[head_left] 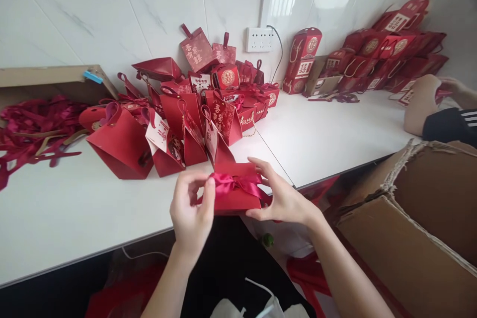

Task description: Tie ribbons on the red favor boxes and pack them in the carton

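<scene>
A red gift box (234,203) is at the table's front edge, with a shiny crimson ribbon (238,185) tied in a bow across its top. My left hand (194,203) is closed at the box's left side, thumb and finger pinching the left loop of the bow. On the other side, my right hand (283,196) curves round the box's right end, its thumb at the near edge and its fingers at the far edge. Just behind the box stand red tent-shaped gift boxes (192,139) with strap handles, one almost touching it.
An open carton (55,78) of crimson ribbons (37,117) lies at the left. Stacked red boxes (376,54) line the wall at the right, near another person's arm (421,104). A large cardboard box (413,243) stands to my right, and a power strip (260,39) is on the wall.
</scene>
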`<state>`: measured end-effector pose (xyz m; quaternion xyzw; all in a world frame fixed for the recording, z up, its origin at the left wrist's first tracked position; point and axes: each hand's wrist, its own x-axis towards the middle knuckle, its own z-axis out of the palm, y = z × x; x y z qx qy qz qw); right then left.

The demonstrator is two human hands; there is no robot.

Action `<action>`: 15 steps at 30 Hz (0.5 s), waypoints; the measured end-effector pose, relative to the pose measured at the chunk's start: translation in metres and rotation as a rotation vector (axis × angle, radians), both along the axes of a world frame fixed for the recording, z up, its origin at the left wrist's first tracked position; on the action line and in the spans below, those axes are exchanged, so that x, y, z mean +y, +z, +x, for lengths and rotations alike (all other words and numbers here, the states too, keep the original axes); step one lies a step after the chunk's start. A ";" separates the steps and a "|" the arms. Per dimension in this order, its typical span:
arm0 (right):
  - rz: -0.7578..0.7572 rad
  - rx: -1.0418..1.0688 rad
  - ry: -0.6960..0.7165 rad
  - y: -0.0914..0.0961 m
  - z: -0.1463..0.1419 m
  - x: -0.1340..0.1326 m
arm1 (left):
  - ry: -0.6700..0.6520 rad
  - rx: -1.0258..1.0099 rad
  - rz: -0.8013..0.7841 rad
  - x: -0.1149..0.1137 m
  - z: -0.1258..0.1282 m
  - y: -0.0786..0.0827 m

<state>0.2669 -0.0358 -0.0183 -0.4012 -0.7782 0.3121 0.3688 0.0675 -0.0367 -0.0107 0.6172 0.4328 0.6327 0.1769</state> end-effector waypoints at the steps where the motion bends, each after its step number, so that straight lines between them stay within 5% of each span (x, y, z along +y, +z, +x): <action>1: 0.076 0.010 -0.036 -0.001 0.001 -0.004 | -0.006 0.114 0.175 -0.006 0.003 0.000; 4: 0.333 0.076 -0.155 -0.005 0.010 -0.016 | -0.234 0.356 0.556 -0.022 0.017 0.003; 9: 0.621 0.053 -0.293 -0.003 0.040 -0.039 | -0.570 0.294 0.603 -0.034 0.051 0.011; 12: 0.675 0.030 -0.514 0.005 0.063 -0.065 | -0.513 -0.048 0.593 -0.036 0.069 0.014; 15: 0.492 0.373 -0.862 0.022 0.090 -0.099 | -0.425 -0.235 0.513 -0.025 0.089 0.012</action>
